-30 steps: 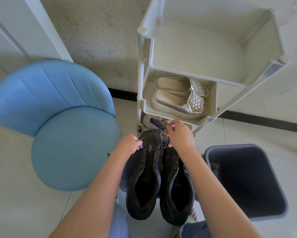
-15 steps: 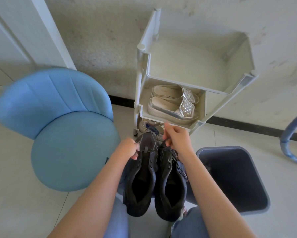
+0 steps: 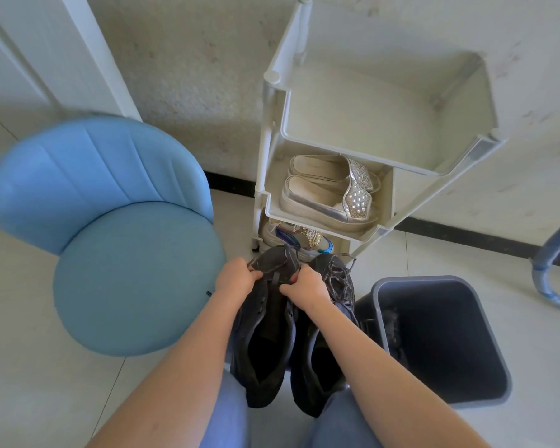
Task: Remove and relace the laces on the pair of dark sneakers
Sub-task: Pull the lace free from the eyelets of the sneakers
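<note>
Though higher before, right hand [image 3: 306, 287] lower

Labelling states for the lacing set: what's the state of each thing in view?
left sneaker: opening up, gripped at the front by both hands, no lace visible
right sneaker: opening up, lace in, loose
left hand: fingers curled on left sneaker
right hand: fingers curled on left sneaker
bin: upright, no lid
silver shoes: paired on rack shelf
</note>
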